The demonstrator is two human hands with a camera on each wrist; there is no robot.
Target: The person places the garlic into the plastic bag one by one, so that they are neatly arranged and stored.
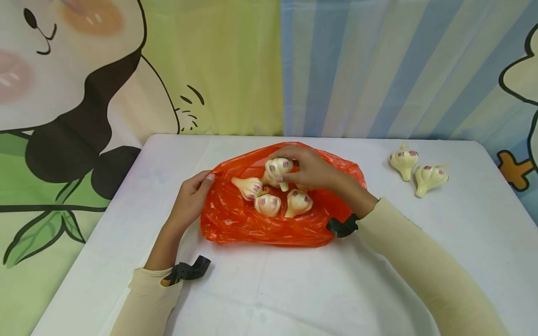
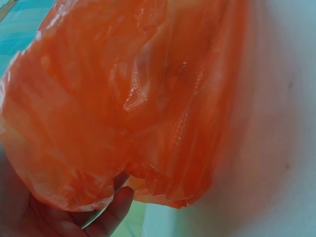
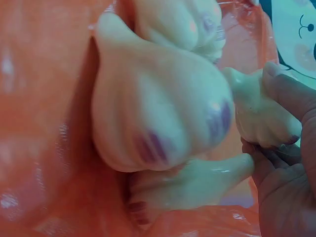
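An orange-red plastic bag (image 1: 252,232) lies spread open on the table, with several garlic bulbs (image 1: 299,203) on it, white with purple marks. My left hand (image 1: 187,198) pinches the bag's left edge between thumb and fingers; in the left wrist view the crinkled bag (image 2: 123,98) covers much of that hand. Over the bag's far middle, my right hand (image 1: 312,169) grips one garlic bulb (image 1: 277,167), its stem pointing down. The right wrist view shows this held bulb (image 3: 264,116) between thumb and fingers, beside a large nearer bulb (image 3: 163,103).
Two more garlic bulbs (image 1: 404,161) lie apart at the table's back right. The white table (image 1: 269,289) ends at a printed cloth backdrop (image 1: 235,70) behind it. Black wrist mounts (image 1: 191,269) stick out from both sleeves.
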